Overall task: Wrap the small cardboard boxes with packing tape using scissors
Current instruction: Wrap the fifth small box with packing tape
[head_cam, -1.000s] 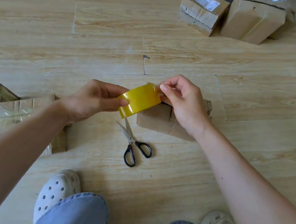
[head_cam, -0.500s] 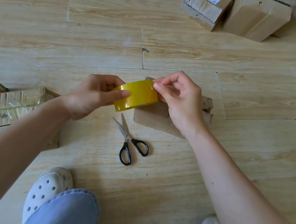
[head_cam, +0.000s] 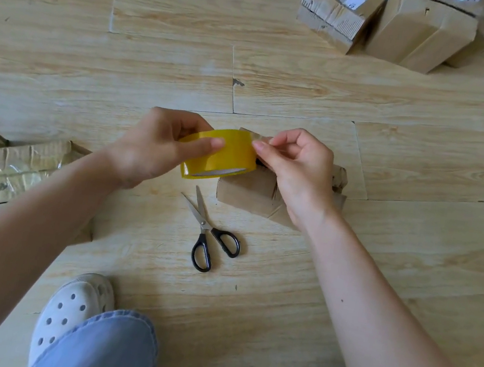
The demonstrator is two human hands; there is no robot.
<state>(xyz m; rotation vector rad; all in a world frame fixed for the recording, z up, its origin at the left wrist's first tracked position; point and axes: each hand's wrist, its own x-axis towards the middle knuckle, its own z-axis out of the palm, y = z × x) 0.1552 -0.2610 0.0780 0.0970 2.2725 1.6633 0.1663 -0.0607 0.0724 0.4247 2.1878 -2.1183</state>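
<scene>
My left hand (head_cam: 151, 145) grips a yellow roll of packing tape (head_cam: 226, 157) above the wooden floor, thumb on its outer face. My right hand (head_cam: 297, 166) pinches at the roll's right edge with thumb and forefinger. Directly behind and below the roll lies a small brown cardboard box (head_cam: 248, 192), partly hidden by my right hand. Black-handled scissors (head_cam: 210, 235) lie on the floor just in front of the box, blades slightly apart and pointing away from me.
Two cardboard boxes (head_cam: 334, 10) (head_cam: 429, 35) stand at the far right. A tape-wrapped box (head_cam: 4, 174) lies at the left under my forearm. My white clog (head_cam: 72, 308) and jeans knee (head_cam: 100, 348) are at the bottom.
The roll has tilted so its inner rim shows underneath. My left thumb now lies across its outer face. My right fingertips have shifted to the roll's right edge.
</scene>
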